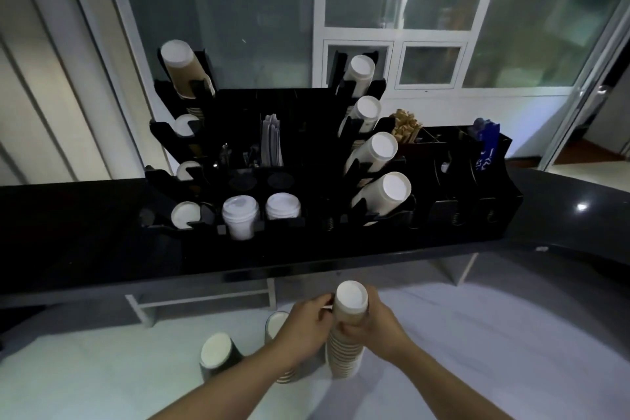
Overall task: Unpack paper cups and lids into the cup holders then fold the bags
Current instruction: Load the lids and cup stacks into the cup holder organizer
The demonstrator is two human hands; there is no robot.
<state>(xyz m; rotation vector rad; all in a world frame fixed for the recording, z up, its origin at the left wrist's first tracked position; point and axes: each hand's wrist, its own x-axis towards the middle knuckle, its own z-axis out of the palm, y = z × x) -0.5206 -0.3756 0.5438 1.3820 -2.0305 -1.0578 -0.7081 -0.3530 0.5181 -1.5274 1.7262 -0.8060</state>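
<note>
Cups [347, 334] stand stacked upside down on the white surface below the black counter's [85, 232] near edge, my left hand [308, 319] and right hand [373, 326] both gripping the stack high, so I'd lift straight, keeping it nested, toward the holder [381, 204].

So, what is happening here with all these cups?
A person is holding a tall stack of paper cups with both hands: the left hand pinches near the top, and the right hand grips the side. Two more stacks stand on the white surface below. The black cup holder on the counter already has many cups and lids.
</note>
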